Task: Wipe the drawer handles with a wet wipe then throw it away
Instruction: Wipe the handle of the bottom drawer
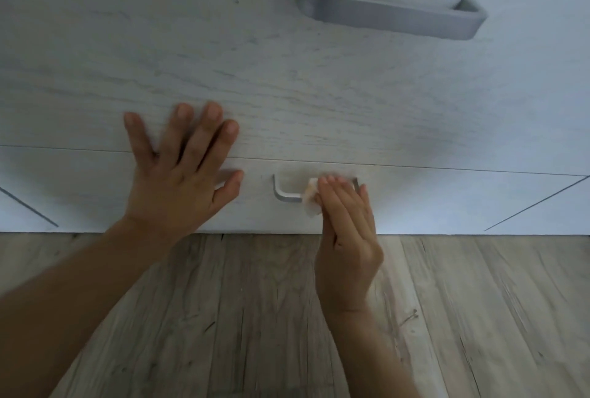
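Two pale wood-grain drawer fronts fill the upper view. The upper drawer (191, 46) carries a grey bar handle (389, 11) at the top right. The lower drawer (95, 193) has a smaller silver handle (282, 193) near the floor. My right hand (346, 238) presses a crumpled white wet wipe (311, 199) against the right part of that lower handle, hiding that end. My left hand (182, 174) lies flat with fingers spread across the seam between the two drawers, left of the handle, holding nothing.
A grey-brown wood-plank floor (255, 317) runs along the bottom up to the base of the drawer unit. Thin dark diagonal lines mark the unit's lower corners at the left (32, 209) and right (536, 203).
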